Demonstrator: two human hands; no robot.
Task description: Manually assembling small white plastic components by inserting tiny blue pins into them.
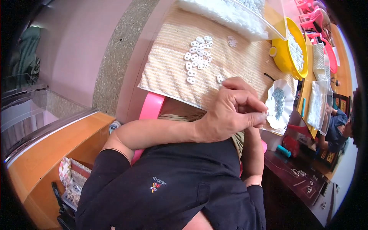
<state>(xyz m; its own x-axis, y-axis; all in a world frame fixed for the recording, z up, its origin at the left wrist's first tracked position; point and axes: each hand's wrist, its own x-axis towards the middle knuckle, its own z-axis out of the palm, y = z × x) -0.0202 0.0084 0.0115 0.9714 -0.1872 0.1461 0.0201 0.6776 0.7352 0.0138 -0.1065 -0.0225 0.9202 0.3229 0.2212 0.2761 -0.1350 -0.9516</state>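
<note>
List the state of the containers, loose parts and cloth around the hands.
Cloth: spread out under the pieces.
White two-holed pieces: loose, mostly grouped, a few apart.
Clear bin: open, white contents inside.
Yellow basin: open, white contents inside.
White dish: open, holding dark bits.
Dark bits: loose, heaped.

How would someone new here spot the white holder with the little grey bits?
Start at the tan cloth and find the big yellow basin at its right. Lower in the picture, just right of the left hand, lies a white holder with a wavy rim. Its heap of small grey bits sets it apart; the basin holds white pieces.
</note>
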